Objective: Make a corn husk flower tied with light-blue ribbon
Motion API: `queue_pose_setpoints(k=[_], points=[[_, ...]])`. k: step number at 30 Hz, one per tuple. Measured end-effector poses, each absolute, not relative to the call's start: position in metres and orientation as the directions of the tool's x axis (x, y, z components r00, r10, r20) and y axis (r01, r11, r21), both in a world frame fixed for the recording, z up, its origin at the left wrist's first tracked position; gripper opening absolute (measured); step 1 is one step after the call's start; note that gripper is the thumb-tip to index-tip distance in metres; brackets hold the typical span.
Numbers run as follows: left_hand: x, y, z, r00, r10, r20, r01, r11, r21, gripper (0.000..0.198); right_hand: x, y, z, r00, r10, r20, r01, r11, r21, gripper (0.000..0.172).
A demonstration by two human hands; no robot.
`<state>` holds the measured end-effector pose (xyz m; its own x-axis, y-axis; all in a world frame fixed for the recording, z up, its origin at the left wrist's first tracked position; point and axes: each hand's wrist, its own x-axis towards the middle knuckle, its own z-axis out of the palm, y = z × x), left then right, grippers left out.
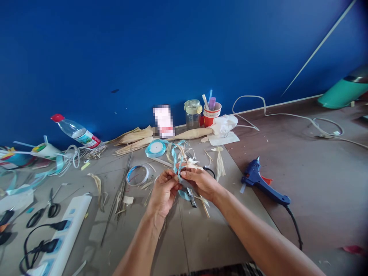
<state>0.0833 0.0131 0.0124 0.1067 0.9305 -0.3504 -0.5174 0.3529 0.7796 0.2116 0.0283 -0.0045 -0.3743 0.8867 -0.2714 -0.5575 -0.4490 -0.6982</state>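
Left hand [164, 189], right hand [202, 183]: fingers [171, 182] tight on light-blue ribbon [174, 156] (1 glue gun [261, 183] rightward).

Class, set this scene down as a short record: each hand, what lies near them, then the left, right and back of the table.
Left hand: fingers pinched on a blue ribbon
Right hand: close beside it, fingers at the ribbon; exact grip hidden
Near the hands: ribbon spool, tape roll
Left of table: scissors, opened; power strip with black plugs in it
Right of table: blue glue gun, lying on its side
Back: tilted bottle, lidded jar, paper cup holding small items
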Motion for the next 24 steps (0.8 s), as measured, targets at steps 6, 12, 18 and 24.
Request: queue_pose_setpoints(k=[6, 12, 18, 24], points=[[0.085, 0.013, 0.01, -0.001, 0.942, -0.337, -0.476, 0.296, 0.829, 0.033, 0.208, 0.029, -0.01, -0.348, 0.905, -0.245, -0.518, -0.403, -0.754, 0.027], [0.088, 0.011, 0.004, 0.011, 0.941, -0.338, -0.45, 0.306, 0.839, 0.032, 0.202, 0.027, -0.011, -0.266, 0.908, -0.324, -0.471, -0.415, -0.779, 0.029], [0.082, 0.014, 0.001, 0.209, 0.878, -0.43, -0.54, 0.47, 0.698, 0.029, 0.207, 0.028, -0.005, -0.261, 0.895, -0.362, -0.516, -0.447, -0.731, 0.034], [0.078, 0.016, -0.005, 0.306, 0.843, -0.442, -0.589, 0.533, 0.607, 0.024, 0.214, 0.031, -0.01, -0.32, 0.886, -0.334, -0.485, -0.457, -0.746, 0.032]])
